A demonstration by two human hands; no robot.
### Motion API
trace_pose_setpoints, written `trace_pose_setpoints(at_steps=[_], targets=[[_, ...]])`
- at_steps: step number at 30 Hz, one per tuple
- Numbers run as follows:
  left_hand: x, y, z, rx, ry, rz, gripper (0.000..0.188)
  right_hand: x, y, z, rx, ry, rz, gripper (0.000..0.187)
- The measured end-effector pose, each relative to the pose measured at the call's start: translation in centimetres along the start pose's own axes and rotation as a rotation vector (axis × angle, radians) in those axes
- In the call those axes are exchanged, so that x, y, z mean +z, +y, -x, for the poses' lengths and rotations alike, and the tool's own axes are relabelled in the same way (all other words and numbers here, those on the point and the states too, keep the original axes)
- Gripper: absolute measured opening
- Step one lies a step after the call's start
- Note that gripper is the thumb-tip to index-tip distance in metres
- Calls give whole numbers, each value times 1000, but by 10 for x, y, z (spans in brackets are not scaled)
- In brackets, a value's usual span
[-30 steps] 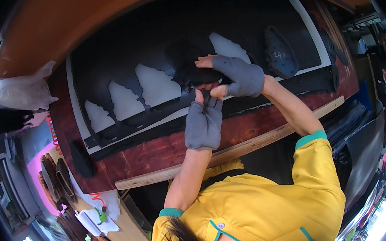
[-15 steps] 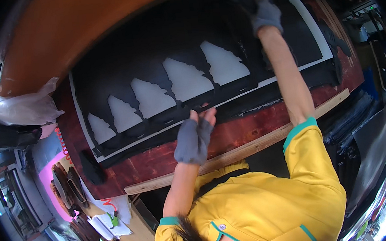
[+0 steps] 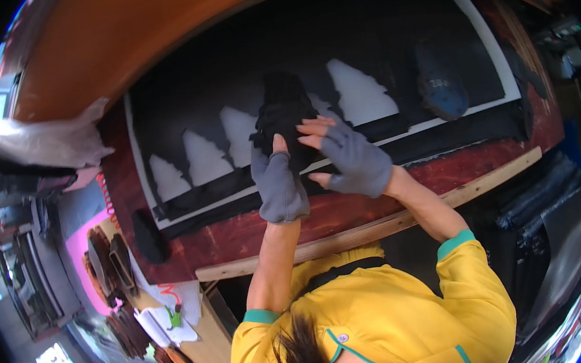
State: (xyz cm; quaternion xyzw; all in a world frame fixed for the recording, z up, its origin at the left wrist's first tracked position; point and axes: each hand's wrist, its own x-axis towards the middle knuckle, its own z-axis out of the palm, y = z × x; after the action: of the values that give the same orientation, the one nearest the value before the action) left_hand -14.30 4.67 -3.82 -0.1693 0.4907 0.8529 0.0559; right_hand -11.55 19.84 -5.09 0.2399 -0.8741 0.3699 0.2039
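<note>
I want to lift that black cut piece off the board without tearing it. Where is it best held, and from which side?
Probably by its lower edge, from the near side. The black piece lies flat on the white board, its narrow end pointing away, and its wide near edge is where the left hand and right hand already rest. A two-hand grip there should spread the pull.

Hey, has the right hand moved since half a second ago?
Yes. The right hand was up at the far edge of the white board; it has come back down and left to the black fabric piece, beside the left hand.
</note>
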Motion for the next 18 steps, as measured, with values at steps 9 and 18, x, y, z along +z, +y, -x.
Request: trace_pose_setpoints(at_steps=[9,18], targets=[[-43,60,-18,351,-214,-792,32,24,28,-79,715,585,-962,53],[-56,27,-30,614,-100,-883,34,76,35,-94,620,412,-623,20]])
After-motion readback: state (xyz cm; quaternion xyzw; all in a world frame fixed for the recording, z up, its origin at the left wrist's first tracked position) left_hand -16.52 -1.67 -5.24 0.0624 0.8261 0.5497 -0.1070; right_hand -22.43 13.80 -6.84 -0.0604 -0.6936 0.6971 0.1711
